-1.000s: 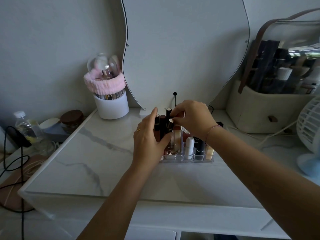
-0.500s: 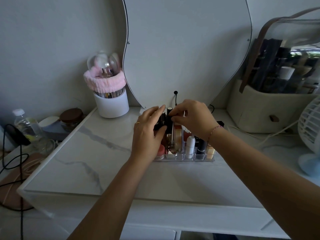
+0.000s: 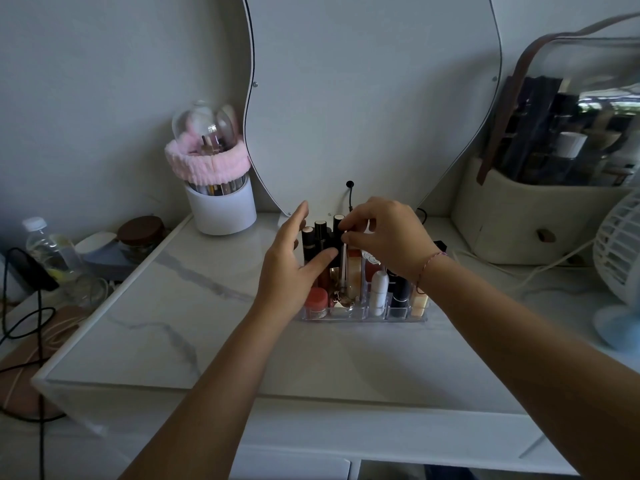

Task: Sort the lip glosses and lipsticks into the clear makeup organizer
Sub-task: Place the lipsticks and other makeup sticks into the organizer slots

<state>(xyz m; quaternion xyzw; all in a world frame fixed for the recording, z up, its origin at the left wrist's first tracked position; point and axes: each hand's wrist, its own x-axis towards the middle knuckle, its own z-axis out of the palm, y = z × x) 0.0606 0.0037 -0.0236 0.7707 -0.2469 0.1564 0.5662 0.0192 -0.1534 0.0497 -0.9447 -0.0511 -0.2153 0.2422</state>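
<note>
The clear makeup organizer stands on the marble tabletop in front of the mirror. Several dark lip gloss tubes stand upright in its back left slots. A red pot, a white tube, a black lipstick and a peach lipstick fill the front row. My left hand is at the organizer's left side, fingers straight, thumb lying across the dark tubes. My right hand hovers over the middle and pinches the top of a black lip gloss tube with its fingertips.
A white brush cup with a pink headband stands at the back left. The wavy mirror leans behind the organizer. A cream cosmetic bag and a white fan are on the right. A bottle, a jar and cables sit off the left edge.
My left hand has let go of the dark tubes and spread open, shifting slightly left. My right hand stays over the organizer, still pinching a tube top.
</note>
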